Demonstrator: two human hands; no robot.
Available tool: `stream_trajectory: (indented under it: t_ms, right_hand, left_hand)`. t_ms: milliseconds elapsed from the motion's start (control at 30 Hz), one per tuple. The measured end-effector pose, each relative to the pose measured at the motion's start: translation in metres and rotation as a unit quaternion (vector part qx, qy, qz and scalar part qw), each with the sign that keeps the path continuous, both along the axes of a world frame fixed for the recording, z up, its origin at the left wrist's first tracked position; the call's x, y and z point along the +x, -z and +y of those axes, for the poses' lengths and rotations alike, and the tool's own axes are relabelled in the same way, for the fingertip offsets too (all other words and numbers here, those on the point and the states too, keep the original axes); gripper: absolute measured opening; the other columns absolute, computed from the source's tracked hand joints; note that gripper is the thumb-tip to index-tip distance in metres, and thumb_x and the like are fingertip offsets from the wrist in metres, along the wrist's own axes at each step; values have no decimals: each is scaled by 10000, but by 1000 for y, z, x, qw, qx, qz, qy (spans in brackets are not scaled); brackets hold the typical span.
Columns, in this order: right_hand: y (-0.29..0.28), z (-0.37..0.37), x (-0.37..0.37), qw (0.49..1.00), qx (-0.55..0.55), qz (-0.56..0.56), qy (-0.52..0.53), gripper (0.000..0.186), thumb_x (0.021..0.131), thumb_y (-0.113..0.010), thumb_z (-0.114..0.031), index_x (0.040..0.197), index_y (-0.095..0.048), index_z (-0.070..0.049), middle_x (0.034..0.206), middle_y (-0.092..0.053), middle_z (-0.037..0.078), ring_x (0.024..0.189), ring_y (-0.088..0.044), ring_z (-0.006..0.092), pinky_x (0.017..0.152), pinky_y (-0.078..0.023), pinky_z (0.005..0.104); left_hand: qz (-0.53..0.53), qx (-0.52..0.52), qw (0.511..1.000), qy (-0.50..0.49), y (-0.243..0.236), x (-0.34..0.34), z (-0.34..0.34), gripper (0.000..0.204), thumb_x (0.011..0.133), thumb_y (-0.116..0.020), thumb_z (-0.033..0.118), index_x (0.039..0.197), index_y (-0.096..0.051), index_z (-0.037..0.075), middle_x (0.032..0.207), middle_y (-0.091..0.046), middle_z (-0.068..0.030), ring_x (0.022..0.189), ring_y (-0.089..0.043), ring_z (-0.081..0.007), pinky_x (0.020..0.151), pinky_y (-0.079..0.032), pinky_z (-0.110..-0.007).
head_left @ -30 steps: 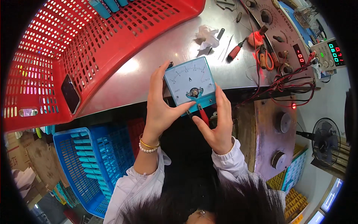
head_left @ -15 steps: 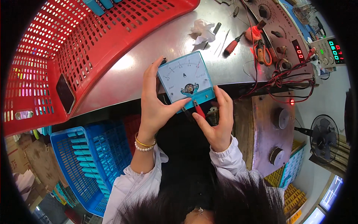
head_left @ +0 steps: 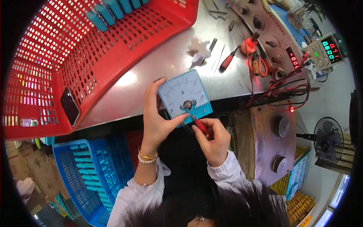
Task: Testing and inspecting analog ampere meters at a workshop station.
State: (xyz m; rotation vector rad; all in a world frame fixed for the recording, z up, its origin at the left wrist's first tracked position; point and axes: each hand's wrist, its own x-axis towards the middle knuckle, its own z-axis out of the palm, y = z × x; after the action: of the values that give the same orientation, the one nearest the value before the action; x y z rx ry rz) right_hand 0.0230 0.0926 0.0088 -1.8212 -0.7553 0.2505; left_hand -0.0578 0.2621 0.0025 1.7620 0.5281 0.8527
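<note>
My left hand (head_left: 155,117) is closed round the left side of a square analog ammeter (head_left: 179,89), its thumb across the lower edge. The meter has a white scale face, a teal base strip and an exposed round movement near the bottom. With fingers and thumb, my right hand (head_left: 213,140) pinches a red alligator clip (head_left: 199,124), whose metal tip touches the meter's lower edge. A dark clip sits beside it, partly hidden by my left thumb.
A red perforated basket (head_left: 113,56) with teal meters and a phone (head_left: 70,106) fills the left. Below it stands a blue crate (head_left: 75,178) of teal parts. A red-handled screwdriver (head_left: 227,62), crumpled tissue (head_left: 199,49), cables (head_left: 280,85) and a power supply (head_left: 325,52) lie to the right.
My right hand has left the meter's right edge and now grips the red clip. The meter sits slightly lower and left in view, and the whole view has shifted.
</note>
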Motion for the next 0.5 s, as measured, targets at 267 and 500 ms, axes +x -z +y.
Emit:
stream_trajectory:
  t_ms: [267,500]
  right_hand:
    - [5,-37,11,989,82,121,26,85,916,-743,-9,960,-670,-8,945,-709,82,762,-651,138,653,-538,279]
    - [2,-7,-52,989,44,9,-140,173,872,-778,36,1019,-688,29,945,-685,62,780,-589,74,692,-464,196]
  left_hand:
    - [41,77,996,-22,-13,-16,-7,916,637,-927,121,1416,-455,26,1372,-509,-139,1277,-546,-276,1066,-487,-400]
    - [-42,136,968,-205,-17,-85,-35,912,620,-948,285,1378,-497,52,1267,-521,-182,1252,-468,-391,1086,-384,-440]
